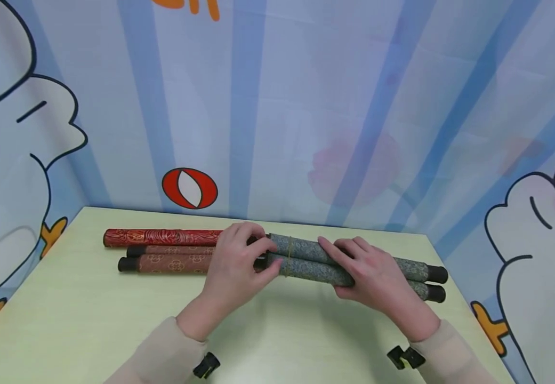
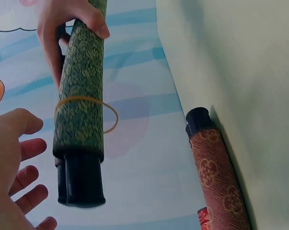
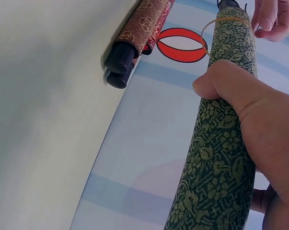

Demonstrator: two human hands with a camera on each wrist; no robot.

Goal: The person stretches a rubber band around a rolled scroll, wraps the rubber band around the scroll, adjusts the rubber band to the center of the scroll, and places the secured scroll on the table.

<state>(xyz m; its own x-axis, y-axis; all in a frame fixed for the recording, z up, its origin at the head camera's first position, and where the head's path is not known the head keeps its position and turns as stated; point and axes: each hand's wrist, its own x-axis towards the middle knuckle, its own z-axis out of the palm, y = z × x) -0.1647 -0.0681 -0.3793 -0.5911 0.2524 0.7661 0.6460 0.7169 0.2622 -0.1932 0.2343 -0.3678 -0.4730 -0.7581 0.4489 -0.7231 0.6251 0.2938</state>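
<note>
My right hand (image 1: 370,274) grips a pair of green patterned scrolls (image 1: 313,270) with black end knobs, thumb on the near side. In the wrist views the pair is raised off the table. A thin yellowish rubber band (image 2: 79,98) goes around the scrolls near their left end, with a slack loop standing out to one side. My left hand (image 1: 239,261) is beside that end, its fingers loosely bent; in the left wrist view a gap separates it from the black knobs (image 2: 84,179). The far fingers of my right hand are partly hidden behind the scrolls.
Two brown scrolls with a gold floral pattern (image 1: 174,263) lie on the pale table (image 1: 277,336), left of the green pair. Behind them lies a red patterned scroll (image 1: 162,238). A striped cartoon curtain (image 1: 277,106) rises at the table's back edge.
</note>
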